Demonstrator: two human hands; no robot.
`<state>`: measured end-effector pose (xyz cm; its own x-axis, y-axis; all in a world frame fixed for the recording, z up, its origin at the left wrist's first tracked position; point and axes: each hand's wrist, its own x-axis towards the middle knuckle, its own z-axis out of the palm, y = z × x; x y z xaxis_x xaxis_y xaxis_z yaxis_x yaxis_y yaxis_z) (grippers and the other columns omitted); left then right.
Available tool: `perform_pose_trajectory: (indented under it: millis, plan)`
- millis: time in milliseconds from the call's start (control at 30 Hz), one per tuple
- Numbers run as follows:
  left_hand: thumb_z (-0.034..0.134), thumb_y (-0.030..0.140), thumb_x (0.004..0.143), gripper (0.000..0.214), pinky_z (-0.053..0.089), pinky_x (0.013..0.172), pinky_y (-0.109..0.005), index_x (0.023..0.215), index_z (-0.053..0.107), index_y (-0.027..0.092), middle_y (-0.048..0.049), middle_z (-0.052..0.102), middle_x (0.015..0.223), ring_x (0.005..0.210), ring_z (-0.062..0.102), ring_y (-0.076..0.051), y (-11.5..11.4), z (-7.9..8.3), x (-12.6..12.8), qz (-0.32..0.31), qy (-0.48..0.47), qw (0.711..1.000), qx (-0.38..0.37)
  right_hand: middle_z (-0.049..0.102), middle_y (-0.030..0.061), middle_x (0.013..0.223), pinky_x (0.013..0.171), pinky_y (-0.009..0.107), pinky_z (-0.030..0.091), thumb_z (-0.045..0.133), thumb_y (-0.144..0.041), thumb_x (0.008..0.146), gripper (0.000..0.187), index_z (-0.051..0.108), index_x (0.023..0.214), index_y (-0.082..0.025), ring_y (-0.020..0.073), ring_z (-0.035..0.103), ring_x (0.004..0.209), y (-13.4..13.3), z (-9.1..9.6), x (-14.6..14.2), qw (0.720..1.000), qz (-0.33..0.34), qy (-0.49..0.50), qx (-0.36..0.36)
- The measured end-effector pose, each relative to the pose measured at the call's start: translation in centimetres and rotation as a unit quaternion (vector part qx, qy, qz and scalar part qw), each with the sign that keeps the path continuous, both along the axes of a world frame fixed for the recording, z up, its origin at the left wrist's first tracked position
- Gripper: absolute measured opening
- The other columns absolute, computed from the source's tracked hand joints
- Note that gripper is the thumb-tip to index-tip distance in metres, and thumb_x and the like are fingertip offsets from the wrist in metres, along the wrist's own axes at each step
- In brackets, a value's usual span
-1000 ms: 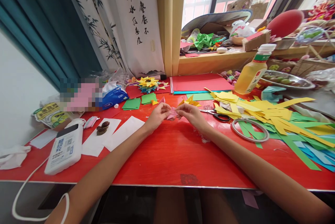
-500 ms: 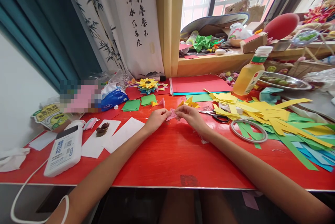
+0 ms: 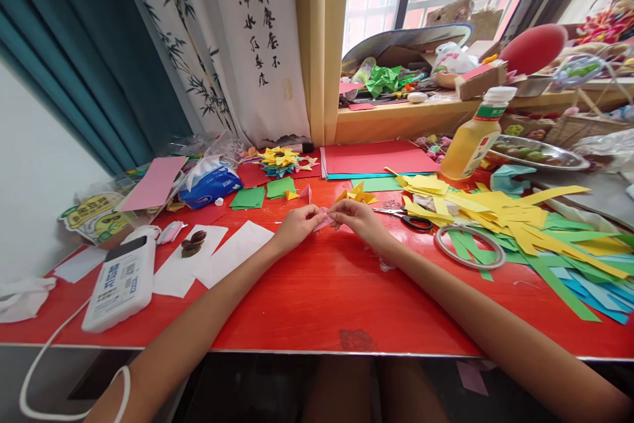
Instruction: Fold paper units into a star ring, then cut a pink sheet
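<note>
Over the middle of the red table, a small folded piece of pink paper is pinched between both hands. My left hand grips its left side with thumb and forefinger. My right hand holds the right side, its fingers hiding part of the fold. Just behind the hands stand a pink folded paper piece and a small orange one. A yellow folded paper piece lies behind my right hand. Scissors with black handles rest right of that hand.
At right lie a roll of tape, yellow paper strips, green strips and a juice bottle. Green paper squares and red sheets are at the back. On the left are white paper, a power bank and a tissue pack.
Both hands stay in nearly the same place on the pink paper. The paper's angle between the fingertips has shifted slightly, and the right fingers have moved a little left.
</note>
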<state>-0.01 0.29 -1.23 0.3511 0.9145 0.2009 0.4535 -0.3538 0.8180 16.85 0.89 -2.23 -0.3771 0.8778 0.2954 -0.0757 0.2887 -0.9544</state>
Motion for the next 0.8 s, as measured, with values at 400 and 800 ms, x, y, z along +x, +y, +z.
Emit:
perform_pose_trajectory:
  millis: [400,800]
  plan:
    - [0.044,0.043,0.079,0.029,0.033,0.055,-0.021,0.071,0.051,0.016,0.0029,0.049,0.062,0.057,0.043,-0.009,0.0,0.1,-0.2,-0.021,0.016,0.999,0.028,0.058,-0.0003,0.061,0.058,0.025,0.048,0.06,-0.035,0.071,0.023,0.054,0.069,-0.014,0.01,0.057,0.054,-0.5,0.3,-0.2,0.998,0.003,0.015,-0.06]
    - [0.049,0.036,0.077,0.023,0.031,0.053,-0.021,0.073,0.054,0.014,0.0029,0.048,0.063,0.057,0.04,-0.008,0.8,-0.4,-0.3,-0.002,-0.004,1.0,0.02,0.06,-0.0006,0.06,0.051,0.022,0.046,0.061,-0.034,0.07,0.021,0.055,0.075,-0.015,0.0092,0.057,0.05,-0.4,0.0,-0.6,0.99,-0.022,0.033,-0.137]
